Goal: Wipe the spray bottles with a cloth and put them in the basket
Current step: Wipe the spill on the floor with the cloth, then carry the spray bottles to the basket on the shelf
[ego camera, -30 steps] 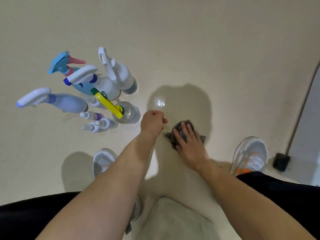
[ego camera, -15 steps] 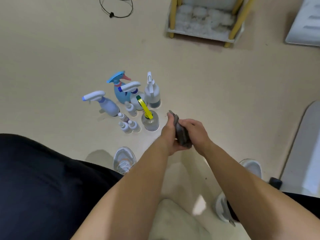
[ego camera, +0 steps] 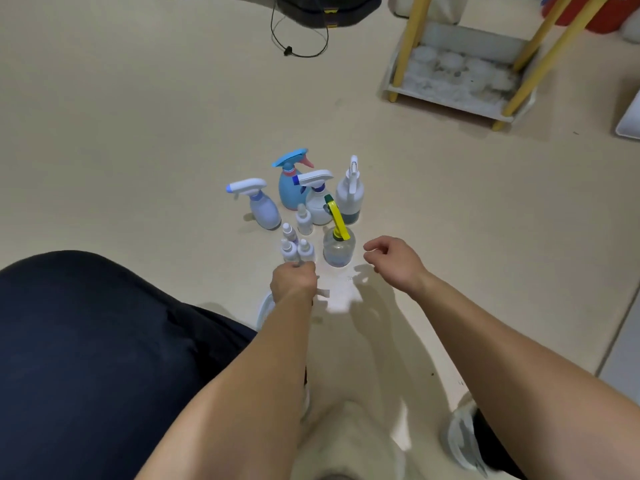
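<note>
While you crouch over the floor (ego camera: 138,133), the head view looks down along your two bare forearms to a tight cluster of spray bottles (ego camera: 317,206). They stand upright on open floor, well apart from the yellow-legged shelf (ego camera: 457,77) at the floor's far right.

At the back of the cluster are a blue bottle (ego camera: 290,188) with a pink nozzle, a lilac bottle (ego camera: 265,209) off to its left, and a tall white bottle (ego camera: 350,197) on the right. Nearest you are a clear bottle (ego camera: 338,249) with a yellow trigger and four small white bottles (ego camera: 288,251), packed just beside one another. Grouped this way, all of them are probably within reach from one spot.

Your left hand (ego camera: 293,282) is knuckles-up with its fingers curled under, right at the foot of the nearest small bottles. The palm is hidden, so I cannot tell whether it touches a bottle or grips anything. The cloth is not plainly visible and may be bunched inside that fist.

Your right hand (ego camera: 394,261) hovers just right of the clear bottle, fingers loosely bent and apart, holding nothing. It is likely free to lift a bottle for wiping. Every bottle stands on the floor, so wiping looks not yet begun. No basket can be made out.
</note>
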### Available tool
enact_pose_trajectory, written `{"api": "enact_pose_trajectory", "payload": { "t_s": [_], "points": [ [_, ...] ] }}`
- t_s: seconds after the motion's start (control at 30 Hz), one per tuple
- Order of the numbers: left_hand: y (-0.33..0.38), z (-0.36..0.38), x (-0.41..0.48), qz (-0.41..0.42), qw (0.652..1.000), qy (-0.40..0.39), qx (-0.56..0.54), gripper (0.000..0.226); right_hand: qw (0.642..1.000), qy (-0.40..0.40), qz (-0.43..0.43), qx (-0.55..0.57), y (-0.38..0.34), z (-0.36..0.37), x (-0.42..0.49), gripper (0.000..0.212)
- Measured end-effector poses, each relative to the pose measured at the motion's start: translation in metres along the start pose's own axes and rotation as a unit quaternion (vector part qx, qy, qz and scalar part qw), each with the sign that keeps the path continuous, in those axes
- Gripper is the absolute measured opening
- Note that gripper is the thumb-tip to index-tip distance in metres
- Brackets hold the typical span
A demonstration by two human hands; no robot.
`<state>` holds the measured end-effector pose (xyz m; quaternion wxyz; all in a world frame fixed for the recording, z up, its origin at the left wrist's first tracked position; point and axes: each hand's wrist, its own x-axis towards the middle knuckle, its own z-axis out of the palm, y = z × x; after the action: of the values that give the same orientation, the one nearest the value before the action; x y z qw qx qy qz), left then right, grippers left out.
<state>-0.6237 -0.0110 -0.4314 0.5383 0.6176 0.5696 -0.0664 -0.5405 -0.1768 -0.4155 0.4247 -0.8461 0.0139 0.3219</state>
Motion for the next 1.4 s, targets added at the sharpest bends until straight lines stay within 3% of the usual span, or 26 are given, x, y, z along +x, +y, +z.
{"api": "enact_pose_trajectory", "payload": {
  "t_s": [0.13,0.27,0.4,0.53,0.63,0.77,0.9,1.03,1.1,1.2,1.3,1.4],
  "points": [
    [0.011,-0.004,0.025,0.085,0.996,0.023,-0.011,0.021,0.999,0.022,-0.021,0.012,-0.020,0.018,0.026,0.039],
    [0.035,-0.001,0.045,0.107,0.994,0.026,-0.016,0.017,0.998,0.045,-0.043,0.005,-0.030,0.036,0.052,0.050],
    [0.055,0.004,0.065,0.162,0.986,0.000,0.046,0.014,0.994,0.042,-0.073,-0.069,-0.034,0.049,0.071,0.037],
    [0.083,0.009,0.072,0.217,0.961,-0.059,0.157,0.015,0.985,-0.040,-0.106,-0.129,-0.023,0.051,0.079,0.015],
    [0.102,0.014,0.073,0.239,0.941,-0.080,0.227,0.022,0.985,-0.018,-0.115,-0.128,-0.014,0.042,0.074,0.017],
    [0.121,0.028,0.071,0.301,0.914,-0.075,0.262,0.006,0.992,0.005,-0.094,-0.085,0.000,0.024,0.059,0.028],
    [0.137,0.045,0.070,0.347,0.888,-0.093,0.287,0.040,0.997,0.041,-0.061,0.015,0.012,0.003,0.052,0.024],
    [0.151,0.054,0.075,0.386,0.862,-0.109,0.311,0.073,0.997,0.046,-0.066,0.004,0.012,-0.015,0.055,0.022],
    [0.158,0.055,0.076,0.418,0.832,-0.131,0.339,0.085,0.998,0.033,-0.059,0.005,0.015,-0.023,0.060,0.017],
    [0.168,0.057,0.079,0.482,0.738,-0.153,0.446,0.087,0.997,-0.011,-0.068,-0.021,0.016,-0.031,0.067,0.017],
    [0.178,0.059,0.080,0.547,0.648,-0.107,0.519,0.051,0.991,-0.054,-0.086,-0.084,0.007,-0.033,0.073,0.016],
    [0.183,0.057,0.078,0.584,0.591,-0.061,0.553,0.031,0.974,-0.065,-0.098,-0.192,-0.007,-0.029,0.081,0.012]
  ]
}}
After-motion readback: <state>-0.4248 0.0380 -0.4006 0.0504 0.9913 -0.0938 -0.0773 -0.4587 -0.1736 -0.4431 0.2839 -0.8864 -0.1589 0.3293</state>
